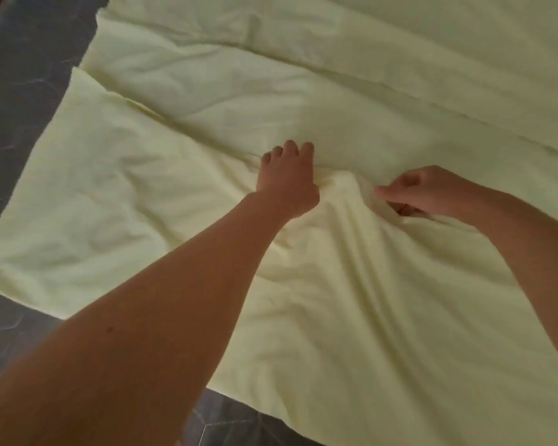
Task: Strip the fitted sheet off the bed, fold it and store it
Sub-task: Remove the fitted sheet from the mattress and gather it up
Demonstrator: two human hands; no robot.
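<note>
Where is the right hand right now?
Head view, right of centre: the right hand pinches a bunched ridge of the yellow sheet, just right of the left hand.

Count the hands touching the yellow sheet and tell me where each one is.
2. The left hand grips the sheet near its middle. The right hand pinches the bunched cloth just to the right of it. No other hands are in view.
</note>
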